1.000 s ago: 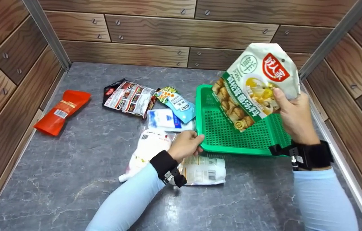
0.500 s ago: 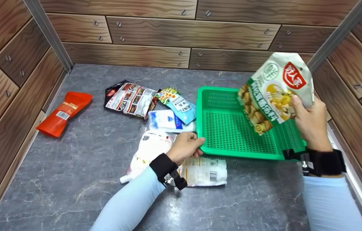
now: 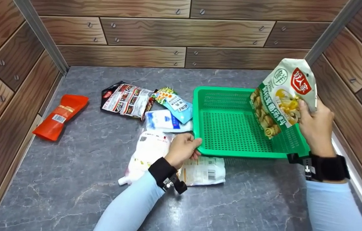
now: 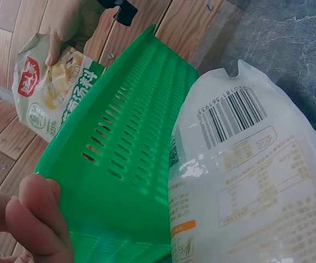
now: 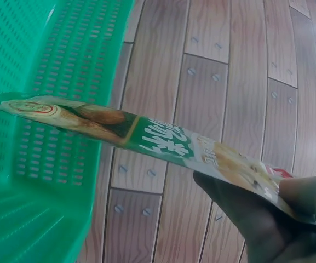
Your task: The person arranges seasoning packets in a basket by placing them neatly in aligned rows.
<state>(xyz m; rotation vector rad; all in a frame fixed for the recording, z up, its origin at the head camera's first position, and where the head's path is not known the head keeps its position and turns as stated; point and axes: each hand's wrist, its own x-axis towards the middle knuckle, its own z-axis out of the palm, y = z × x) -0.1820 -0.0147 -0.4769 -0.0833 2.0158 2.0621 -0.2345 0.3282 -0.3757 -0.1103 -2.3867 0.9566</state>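
My right hand point(image 3: 317, 128) grips a soup seasoning packet point(image 3: 283, 96) by its upper right part, thumb on the printed front. The packet is tilted above the right side of a green plastic basket point(image 3: 235, 138); in the right wrist view the packet point(image 5: 168, 145) appears nearly edge-on, its lower end over the basket point(image 5: 64, 148). My left hand point(image 3: 184, 147) pinches the basket's near left corner at the rim. Just in front of the basket lies a white pouch point(image 3: 205, 173) with a barcode, which fills much of the left wrist view. A white bag point(image 3: 150, 150) lies partly under my left wrist.
Left of the basket lie a blue Heinz pouch point(image 3: 179, 109), a blue-and-white packet point(image 3: 161, 119) partly beneath it, and a black-and-white packet point(image 3: 128, 99). A red packet point(image 3: 60, 117) lies far left. Wood-patterned walls point(image 3: 142, 56) enclose the grey surface point(image 3: 81, 179).
My right hand has moved right and lower with the packet, from over the basket's middle to its right side. My left hand stays at the basket's corner.
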